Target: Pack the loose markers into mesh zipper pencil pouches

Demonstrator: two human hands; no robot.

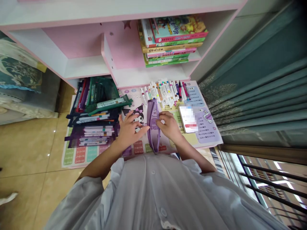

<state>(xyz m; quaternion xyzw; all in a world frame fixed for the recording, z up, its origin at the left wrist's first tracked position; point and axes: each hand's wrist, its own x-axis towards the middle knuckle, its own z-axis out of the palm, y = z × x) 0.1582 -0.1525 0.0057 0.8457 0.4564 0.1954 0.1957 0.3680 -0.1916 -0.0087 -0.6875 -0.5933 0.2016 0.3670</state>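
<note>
A long purple pencil case (153, 118) lies lengthwise on the printed desk mat (79, 155), in front of me. My left hand (129, 127) rests beside its left edge with fingers spread, fingertips touching the case. My right hand (169, 125) has its fingers curled and pinched on the case's right edge near the middle. A row of several white-capped markers (164, 91) lies just beyond the case, by the shelf.
Several dark pouches of pens (96, 118) are stacked at the left of the mat. A phone (189, 118) lies right of my right hand. A pink-and-white shelf (115, 54) holds a stack of books (171, 40). Green curtains (259, 83) hang at right.
</note>
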